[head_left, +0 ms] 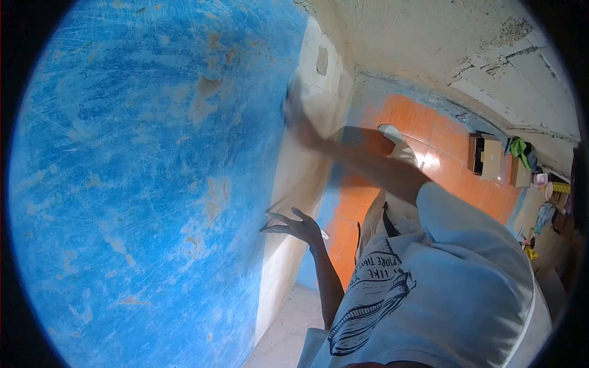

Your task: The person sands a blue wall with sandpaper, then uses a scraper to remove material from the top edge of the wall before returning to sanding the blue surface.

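Observation:
The blue wall (141, 184), scratched and patchy with pale bare spots, fills the left of the head view. My left hand (294, 227) rests its fingertips at the wall near its white lower band, fingers spread and nothing held. Farther up, my right hand (299, 119) is at the wall where the blue meets the white band. Motion smears it, so its fingers do not show clearly. A dark edge lies along its wall side, and whether it holds something cannot be made out.
Orange tiled floor (423, 132) with a greyish border lies below. An open cardboard box (486, 156) stands by the far wall, with green cloth (519, 149) and assorted items beside it. A foot (391, 132) stands on the tiles. The plaster wall (423, 43) is rough and chipped.

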Motion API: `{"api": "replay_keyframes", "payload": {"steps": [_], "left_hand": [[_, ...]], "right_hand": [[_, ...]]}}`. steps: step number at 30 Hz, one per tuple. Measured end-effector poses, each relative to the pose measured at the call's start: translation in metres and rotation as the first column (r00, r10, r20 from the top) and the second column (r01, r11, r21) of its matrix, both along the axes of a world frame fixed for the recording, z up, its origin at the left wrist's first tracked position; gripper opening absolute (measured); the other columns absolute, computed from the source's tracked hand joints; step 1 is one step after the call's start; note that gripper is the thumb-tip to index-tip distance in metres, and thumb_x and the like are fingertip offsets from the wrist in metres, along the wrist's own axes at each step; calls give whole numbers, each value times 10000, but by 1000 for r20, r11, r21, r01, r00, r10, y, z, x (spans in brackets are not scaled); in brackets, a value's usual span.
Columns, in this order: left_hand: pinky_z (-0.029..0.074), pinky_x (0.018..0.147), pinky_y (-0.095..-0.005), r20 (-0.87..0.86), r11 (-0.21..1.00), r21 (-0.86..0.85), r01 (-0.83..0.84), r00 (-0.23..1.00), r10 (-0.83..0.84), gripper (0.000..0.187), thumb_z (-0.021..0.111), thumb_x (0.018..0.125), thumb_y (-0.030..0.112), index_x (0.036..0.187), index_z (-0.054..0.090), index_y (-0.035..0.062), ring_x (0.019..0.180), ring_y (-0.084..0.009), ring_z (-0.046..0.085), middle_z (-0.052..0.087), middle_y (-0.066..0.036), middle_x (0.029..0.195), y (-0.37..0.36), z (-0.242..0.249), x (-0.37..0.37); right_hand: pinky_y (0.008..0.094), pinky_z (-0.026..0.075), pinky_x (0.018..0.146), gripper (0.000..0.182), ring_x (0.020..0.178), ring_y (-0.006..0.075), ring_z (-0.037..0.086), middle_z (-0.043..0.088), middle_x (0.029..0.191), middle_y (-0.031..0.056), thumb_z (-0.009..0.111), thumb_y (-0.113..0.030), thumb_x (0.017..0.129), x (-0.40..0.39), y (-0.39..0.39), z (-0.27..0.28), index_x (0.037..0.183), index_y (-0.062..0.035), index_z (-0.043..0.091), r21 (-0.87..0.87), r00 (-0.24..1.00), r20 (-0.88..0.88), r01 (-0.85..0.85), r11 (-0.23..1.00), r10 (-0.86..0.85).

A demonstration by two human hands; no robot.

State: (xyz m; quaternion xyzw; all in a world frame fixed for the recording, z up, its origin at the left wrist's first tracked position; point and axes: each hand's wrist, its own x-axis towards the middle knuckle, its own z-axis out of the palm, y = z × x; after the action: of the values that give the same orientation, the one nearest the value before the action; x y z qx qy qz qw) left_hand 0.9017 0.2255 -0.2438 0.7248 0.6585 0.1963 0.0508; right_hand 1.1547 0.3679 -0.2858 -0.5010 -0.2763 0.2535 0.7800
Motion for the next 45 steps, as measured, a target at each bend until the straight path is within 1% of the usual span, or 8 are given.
{"api": "replay_keyframes", "payload": {"steps": [5, 24, 30, 34, 36, 41, 42, 45], "left_hand": [[215, 1228, -667, 179, 1000, 6, -7, 984, 6, 887, 483, 1073, 532, 1685, -14, 126, 1532, -594, -94, -274, -384, 1622, 3, -4, 27], [211, 1240, -640, 139, 999, -30, -26, 990, 30, 952, 477, 1069, 561, 1668, -102, 100, 1547, -568, -70, -307, -349, 1626, 18, -18, 102], [191, 1244, -645, 191, 996, -61, -69, 978, 80, 972, 502, 1063, 551, 1666, -115, 105, 1550, -556, -98, -320, -339, 1626, 14, -15, 110], [196, 1246, -638, 169, 994, -58, -90, 981, 98, 947, 504, 1071, 522, 1670, -113, 126, 1552, -552, -90, -320, -332, 1630, 11, -12, 118], [204, 1246, -635, 200, 989, -86, -118, 971, 133, 937, 515, 1074, 502, 1673, -104, 133, 1553, -551, -84, -317, -328, 1633, 6, -12, 127], [234, 1243, -622, 171, 990, -77, -119, 977, 130, 884, 523, 1087, 437, 1682, -55, 131, 1563, -540, -32, -287, -298, 1659, -3, -13, 138], [241, 1243, -618, 188, 990, -71, -122, 973, 133, 868, 522, 1091, 423, 1684, -41, 131, 1569, -531, -18, -280, -284, 1669, 0, -13, 144], [264, 1241, -600, 391, 984, -134, -115, 906, 159, 819, 489, 1107, 408, 1686, -15, 122, 1582, -482, 97, -227, -237, 1704, -3, -16, 159]], "right_hand": [[447, 183, 1278, 691, 1619, 281, -58, -152, 1748, 155, 337, -221, 1145, 4, 8, -20, 1667, -41, -79, -184, 987, 162, 46, 982, -16], [330, 77, 1295, 679, 1623, 239, 38, 32, 1758, 163, 301, -406, 1156, 114, 5, -14, 1664, -2, 102, -264, 992, -123, -4, 964, -29], [330, 167, 1279, 678, 1600, 253, 175, 171, 1726, 210, 309, -397, 1155, 61, -11, -41, 1634, 56, 149, -150, 929, 362, 133, 980, -71], [398, 156, 1296, 633, 1614, 311, 108, 95, 1736, 222, 326, -359, 1156, 138, -8, -4, 1610, 66, 209, -279, 943, -292, -245, 929, 161], [461, 221, 1266, 639, 1570, 373, 230, 207, 1692, 255, 284, -391, 1156, 86, -6, -36, 1604, 62, 229, -271, 935, 354, 129, 954, -25], [426, 158, 1305, 495, 1559, 398, 248, 262, 1659, 309, 345, -146, 1142, 128, -8, -16, 1578, 83, 289, -524, 979, 60, -136, 841, 196], [428, 205, 1295, 508, 1560, 357, 262, 271, 1681, 245, 349, -117, 1130, 138, 3, -37, 1595, 71, 271, -487, 879, 460, 131, 863, 126], [399, 246, 1265, 522, 1527, 282, 324, 325, 1664, 202, 428, -126, 1109, 94, -46, -23, 1589, 52, 330, -253, 944, 196, -213, 944, 266]]}}
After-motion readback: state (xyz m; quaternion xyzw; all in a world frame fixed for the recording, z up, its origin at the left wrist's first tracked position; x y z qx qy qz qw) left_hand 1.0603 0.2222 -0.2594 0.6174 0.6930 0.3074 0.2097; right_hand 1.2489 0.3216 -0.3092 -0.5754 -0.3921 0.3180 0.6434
